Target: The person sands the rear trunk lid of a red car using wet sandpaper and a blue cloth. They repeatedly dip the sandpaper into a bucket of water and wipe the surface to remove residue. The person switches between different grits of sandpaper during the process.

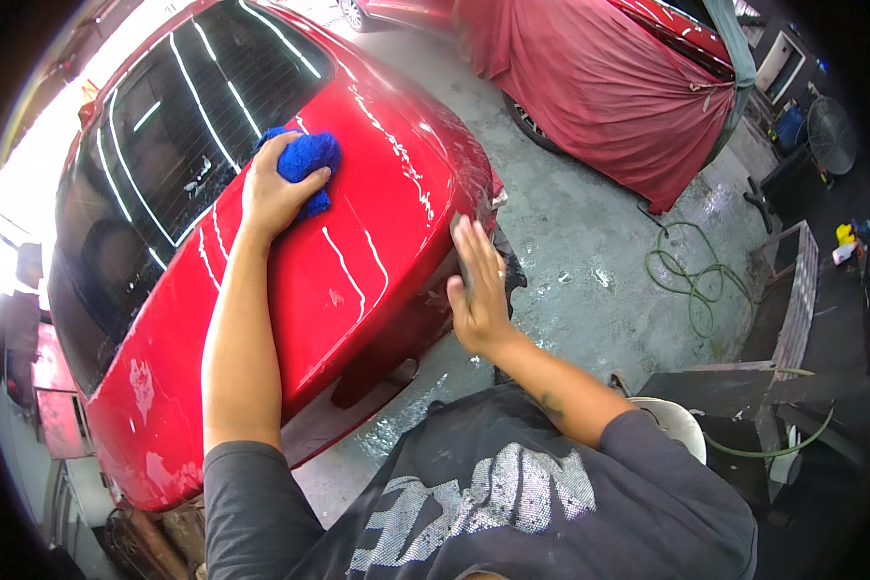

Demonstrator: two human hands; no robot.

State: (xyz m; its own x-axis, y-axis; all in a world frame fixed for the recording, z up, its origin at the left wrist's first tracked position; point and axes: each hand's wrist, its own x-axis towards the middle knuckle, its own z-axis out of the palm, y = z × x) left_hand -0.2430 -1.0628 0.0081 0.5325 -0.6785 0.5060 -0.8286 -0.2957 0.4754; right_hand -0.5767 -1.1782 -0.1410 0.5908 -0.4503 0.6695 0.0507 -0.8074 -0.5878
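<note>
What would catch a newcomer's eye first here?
The red car fills the left and centre, its glossy boot lid streaked with reflections. The left hand presses a blue cloth onto the lid near the rear window, while the right hand rests flat at the car's edge. Upper right, another car sits under a red cover.

a fluffy blue cloth (304, 164), bunched up, lies pressed on the glossy red car trunk lid (358, 261) beside the rear window.

Covered car (609, 87), green hose (691, 280), fan (831, 135)
</note>
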